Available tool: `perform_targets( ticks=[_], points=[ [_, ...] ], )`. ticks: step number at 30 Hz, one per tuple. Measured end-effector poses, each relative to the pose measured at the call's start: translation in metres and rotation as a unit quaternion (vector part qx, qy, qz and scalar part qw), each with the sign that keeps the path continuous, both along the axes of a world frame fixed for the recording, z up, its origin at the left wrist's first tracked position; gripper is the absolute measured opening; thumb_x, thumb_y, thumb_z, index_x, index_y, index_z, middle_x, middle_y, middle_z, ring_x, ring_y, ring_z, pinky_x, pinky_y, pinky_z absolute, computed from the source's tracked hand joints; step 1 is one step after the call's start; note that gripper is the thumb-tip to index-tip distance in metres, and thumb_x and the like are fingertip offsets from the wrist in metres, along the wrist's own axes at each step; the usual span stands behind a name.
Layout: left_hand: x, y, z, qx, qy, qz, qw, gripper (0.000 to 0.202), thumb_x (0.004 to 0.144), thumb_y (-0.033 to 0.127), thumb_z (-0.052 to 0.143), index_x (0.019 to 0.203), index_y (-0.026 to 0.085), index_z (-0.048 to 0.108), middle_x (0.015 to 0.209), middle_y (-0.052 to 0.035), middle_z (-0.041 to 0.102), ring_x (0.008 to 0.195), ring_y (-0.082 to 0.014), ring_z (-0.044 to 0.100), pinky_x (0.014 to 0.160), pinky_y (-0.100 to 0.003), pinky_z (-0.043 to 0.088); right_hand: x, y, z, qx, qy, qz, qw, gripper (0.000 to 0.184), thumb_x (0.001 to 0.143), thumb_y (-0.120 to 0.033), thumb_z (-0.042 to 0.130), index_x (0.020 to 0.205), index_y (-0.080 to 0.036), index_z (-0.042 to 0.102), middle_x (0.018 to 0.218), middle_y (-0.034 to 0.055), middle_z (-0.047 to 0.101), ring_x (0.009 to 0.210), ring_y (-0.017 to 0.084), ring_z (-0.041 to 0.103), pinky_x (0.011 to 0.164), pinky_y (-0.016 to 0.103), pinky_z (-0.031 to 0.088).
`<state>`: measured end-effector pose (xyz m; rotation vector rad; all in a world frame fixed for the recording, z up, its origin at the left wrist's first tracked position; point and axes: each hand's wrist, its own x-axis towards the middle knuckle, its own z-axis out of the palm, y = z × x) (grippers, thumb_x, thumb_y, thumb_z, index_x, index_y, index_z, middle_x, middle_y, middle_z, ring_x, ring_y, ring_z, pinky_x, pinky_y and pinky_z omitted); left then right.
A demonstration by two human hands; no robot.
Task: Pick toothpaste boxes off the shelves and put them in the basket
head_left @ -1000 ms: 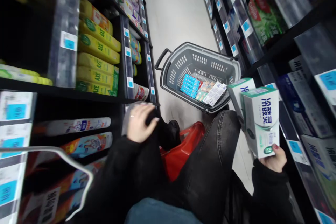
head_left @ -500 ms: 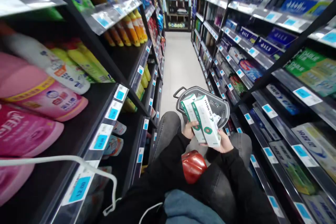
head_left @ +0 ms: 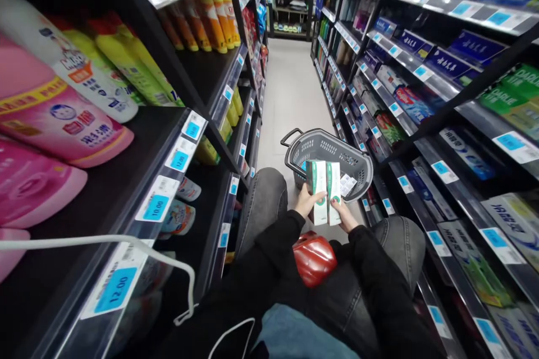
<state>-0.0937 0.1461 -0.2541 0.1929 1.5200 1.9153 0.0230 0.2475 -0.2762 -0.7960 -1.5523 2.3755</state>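
Observation:
My left hand (head_left: pixel 305 203) is closed on a white-and-green toothpaste box (head_left: pixel 319 179), thumb across its face. My right hand (head_left: pixel 346 215) grips a second, similar box (head_left: pixel 334 182), its thumb near the lower part. The two boxes stand side by side, tilted, with a thin gap between them. Just beyond and partly behind them is a grey shopping basket (head_left: pixel 352 156) with perforated walls. Inside it, small white labels or packs (head_left: pixel 347 184) show, too small to make out. Most of the basket floor is hidden by the boxes.
Shelves of toothpaste boxes (head_left: pixel 458 171) line the right. On the left shelf (head_left: pixel 138 179) lie pink and white bottles (head_left: pixel 76 118). A white cable (head_left: pixel 105 239) crosses at lower left. Between my knees is a shiny red object (head_left: pixel 315 258). The aisle floor (head_left: pixel 290 84) runs ahead.
The two boxes, overlapping and fanned before, are now side by side and more upright, turned to a narrower face. More of the basket shows, and my view has shifted slightly.

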Motion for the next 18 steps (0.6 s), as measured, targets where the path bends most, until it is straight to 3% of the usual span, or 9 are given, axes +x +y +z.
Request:
perform_targets(
  ticks=[6,12,18],
  points=[
    [0.004,0.009,-0.012,-0.037,0.003,-0.04,0.999,0.057,0.047,0.026,0.089,0.094,0.016,0.057,0.098,-0.0074,0.069,0.097,-0.0244,0.064,0.093,-0.038,0.05,0.005,0.016,-0.001,0.005,-0.008,-0.006,1.0,0.08,0.062,-0.064,0.074,0.127,-0.022,0.053,0.127,0.011,0.062,0.114,0.032,0.062,0.096,0.047,0.051],
    [0.008,0.009,-0.01,0.004,-0.06,-0.029,0.998,0.061,0.049,0.033,0.087,0.096,0.015,0.053,0.112,-0.0123,0.066,0.107,-0.0278,0.062,0.096,-0.041,0.048,0.005,0.012,0.006,0.06,-0.021,-0.006,0.998,0.075,0.064,-0.058,0.076,0.126,-0.021,0.056,0.131,0.0083,0.061,0.123,0.03,0.056,0.112,0.046,0.039],
    [0.012,0.006,-0.004,0.066,-0.103,-0.044,0.991,0.065,0.051,0.029,0.085,0.108,0.015,0.057,0.115,-0.0125,0.066,0.11,-0.0297,0.062,0.097,-0.044,0.049,0.007,0.017,0.009,0.15,-0.017,0.025,0.988,0.068,0.069,-0.054,0.071,0.126,-0.019,0.058,0.13,0.0093,0.061,0.123,0.031,0.055,0.109,0.047,0.042]
  ],
)
